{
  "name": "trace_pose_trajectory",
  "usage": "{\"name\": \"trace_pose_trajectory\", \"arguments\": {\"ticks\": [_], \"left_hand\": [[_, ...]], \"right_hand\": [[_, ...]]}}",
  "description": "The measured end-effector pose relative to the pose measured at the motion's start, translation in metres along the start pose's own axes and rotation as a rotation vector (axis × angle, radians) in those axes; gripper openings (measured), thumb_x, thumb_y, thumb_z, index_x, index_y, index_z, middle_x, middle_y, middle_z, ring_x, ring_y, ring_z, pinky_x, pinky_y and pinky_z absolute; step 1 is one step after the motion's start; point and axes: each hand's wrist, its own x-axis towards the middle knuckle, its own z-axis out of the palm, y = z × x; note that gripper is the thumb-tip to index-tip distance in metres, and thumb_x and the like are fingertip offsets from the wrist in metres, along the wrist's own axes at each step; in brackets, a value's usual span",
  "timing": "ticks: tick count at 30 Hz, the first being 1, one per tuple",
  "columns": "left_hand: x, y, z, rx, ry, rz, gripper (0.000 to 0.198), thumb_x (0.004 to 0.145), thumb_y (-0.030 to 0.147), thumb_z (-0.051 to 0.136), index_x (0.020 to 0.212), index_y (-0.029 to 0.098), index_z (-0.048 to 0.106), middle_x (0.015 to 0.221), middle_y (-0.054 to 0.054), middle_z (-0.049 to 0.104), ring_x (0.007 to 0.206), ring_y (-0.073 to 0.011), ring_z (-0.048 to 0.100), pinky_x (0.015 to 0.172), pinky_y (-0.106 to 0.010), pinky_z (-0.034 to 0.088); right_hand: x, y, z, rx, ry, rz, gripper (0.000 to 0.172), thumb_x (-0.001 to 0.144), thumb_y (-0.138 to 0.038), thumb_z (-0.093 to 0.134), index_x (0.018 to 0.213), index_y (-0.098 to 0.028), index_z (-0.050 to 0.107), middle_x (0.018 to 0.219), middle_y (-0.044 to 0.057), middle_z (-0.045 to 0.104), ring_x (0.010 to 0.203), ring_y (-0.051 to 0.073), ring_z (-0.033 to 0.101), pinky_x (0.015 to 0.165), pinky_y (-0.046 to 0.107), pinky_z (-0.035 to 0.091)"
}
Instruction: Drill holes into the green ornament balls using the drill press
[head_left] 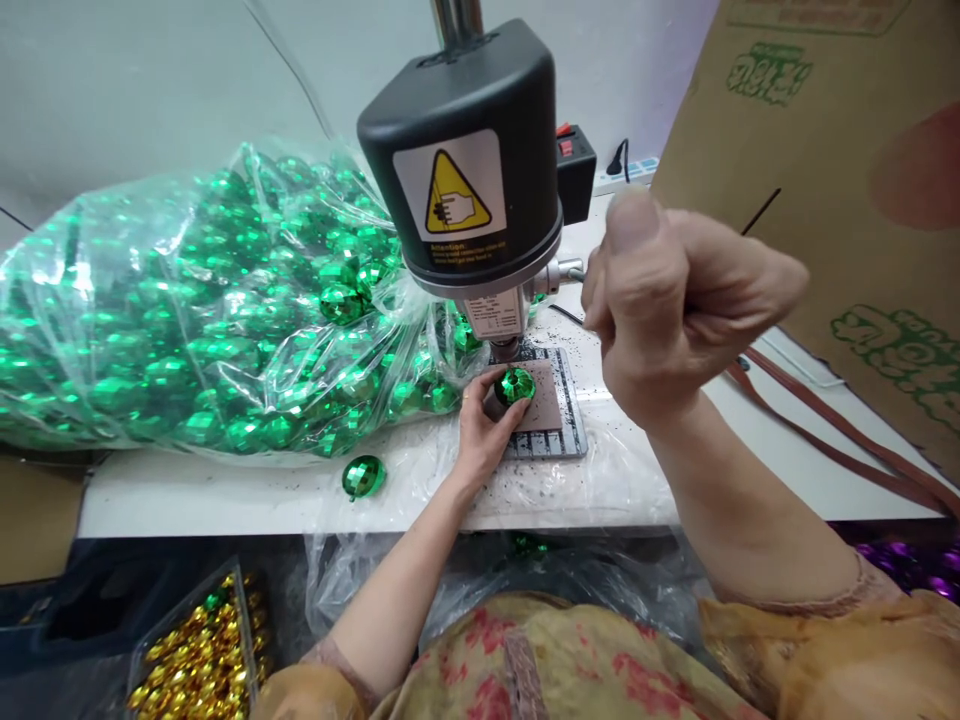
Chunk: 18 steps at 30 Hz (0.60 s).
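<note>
My left hand [480, 428] pinches a shiny green faceted ball ornament [516, 384] between thumb and fingers. That ball rests on a brown pad [549, 412] on the slotted metal base [576, 425] of a black bench press [457, 120]. The machine's lower tip sits just above and behind the ball; whether they touch I cannot tell. My right hand [675, 310], raised at the press's right side, is closed in a fist around the end of its lever [571, 271]. The grip itself is hidden inside the fingers. Another green ball [364, 478] lies on the table left of my left hand.
A large see-through bag of green balls [187, 300] fills the table's left side. At the right stand a cardboard box [840, 150] and a brown strap [840, 440]. Dark specks surround the base. Below the table, gold balls [195, 660] fill a container at left; purple balls [915, 565] show at right.
</note>
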Motion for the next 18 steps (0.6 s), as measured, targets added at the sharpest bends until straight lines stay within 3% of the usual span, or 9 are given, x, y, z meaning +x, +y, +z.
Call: {"name": "trace_pose_trajectory", "arguments": {"ticks": [5,12,18], "left_hand": [[0.0,-0.001,0.0,0.003,0.007,0.01,0.045,0.081,0.033,0.081,0.123,0.024,0.066,0.125,-0.008,0.069,0.123,-0.0259,0.062,0.112,-0.045,0.046],[0.0,0.003,-0.001,0.043,0.002,0.007,0.046,0.082,0.035,0.08,0.124,0.024,0.065,0.123,-0.009,0.068,0.12,-0.0256,0.061,0.107,-0.043,0.045],[-0.001,0.006,-0.001,0.038,0.004,0.001,0.042,0.082,0.036,0.08,0.12,0.024,0.065,0.121,-0.008,0.069,0.118,-0.0256,0.061,0.103,-0.041,0.045]], "right_hand": [[-0.009,0.007,-0.004,-0.11,-0.019,-0.065,0.058,0.098,-0.039,0.054,0.048,-0.021,0.03,0.041,-0.005,0.028,0.038,0.005,0.031,0.04,0.028,0.024],[-0.02,0.012,-0.007,0.05,0.003,-0.144,0.051,0.094,-0.019,0.058,0.048,-0.017,0.035,0.042,-0.007,0.033,0.037,0.003,0.036,0.039,0.025,0.025],[-0.027,0.013,-0.007,0.026,0.022,-0.164,0.052,0.095,-0.02,0.056,0.048,-0.018,0.032,0.042,-0.007,0.03,0.036,0.003,0.033,0.038,0.024,0.028]]}}
